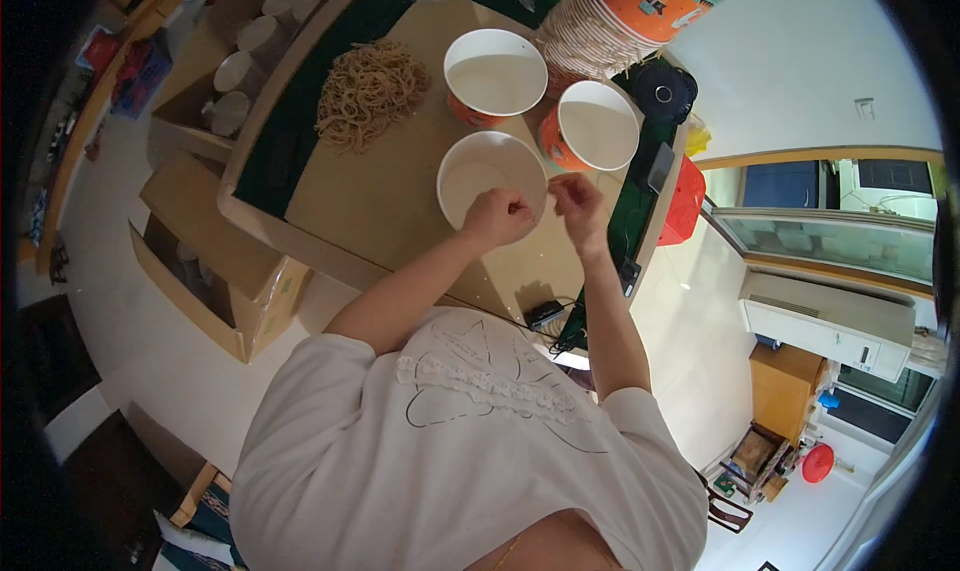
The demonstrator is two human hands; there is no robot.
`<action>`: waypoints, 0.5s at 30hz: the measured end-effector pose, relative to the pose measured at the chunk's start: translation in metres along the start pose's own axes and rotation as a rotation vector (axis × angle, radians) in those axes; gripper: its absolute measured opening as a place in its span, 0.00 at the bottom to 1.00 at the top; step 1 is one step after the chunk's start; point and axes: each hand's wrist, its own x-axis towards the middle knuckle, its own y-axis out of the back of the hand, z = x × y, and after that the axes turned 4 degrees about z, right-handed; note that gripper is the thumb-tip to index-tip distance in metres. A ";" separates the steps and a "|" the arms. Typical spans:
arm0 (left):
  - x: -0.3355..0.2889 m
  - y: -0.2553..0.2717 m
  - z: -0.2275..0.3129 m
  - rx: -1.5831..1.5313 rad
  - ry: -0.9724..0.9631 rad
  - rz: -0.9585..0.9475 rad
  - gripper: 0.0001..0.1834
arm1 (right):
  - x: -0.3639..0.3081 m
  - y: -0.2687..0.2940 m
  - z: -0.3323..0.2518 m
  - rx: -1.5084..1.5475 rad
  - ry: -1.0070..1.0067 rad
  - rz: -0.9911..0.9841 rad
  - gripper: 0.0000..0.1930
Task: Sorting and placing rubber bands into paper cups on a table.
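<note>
Hands: left hand (497, 216) closed in a loose fist and right hand (577, 199) with fingertips pinched, both at the near rim of an empty white paper bowl (480, 176) on the worktop (390, 191); whether anything is pinched cannot be told. Risk, as judged: the light bowl could tip or slide if its rim is pressed. Surroundings: two more orange-sided bowls (597, 123) just beyond, a leaning stack of bowls (615, 21), a heap of rubber bands (370, 91) to the left.

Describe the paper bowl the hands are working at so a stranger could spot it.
On the tan table, three white-lined orange paper bowls sit right of the noodle pile. It is the nearest bowl, the only one with both hands at its rim.
</note>
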 end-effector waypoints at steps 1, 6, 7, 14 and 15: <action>-0.001 0.000 0.001 0.001 0.002 -0.001 0.15 | 0.004 0.003 -0.010 0.052 -0.017 0.074 0.07; 0.003 0.005 0.013 -0.259 -0.017 0.063 0.09 | 0.008 0.007 -0.027 -0.113 -0.026 -0.103 0.05; 0.006 0.005 0.013 -0.259 -0.017 0.065 0.09 | 0.007 0.004 -0.026 -0.112 -0.025 -0.103 0.05; -0.002 -0.006 0.002 -0.257 0.019 -0.059 0.10 | 0.010 0.005 -0.031 0.056 0.003 0.046 0.05; -0.005 -0.006 0.001 -0.275 0.062 -0.066 0.10 | 0.013 0.010 -0.048 0.082 -0.038 0.120 0.05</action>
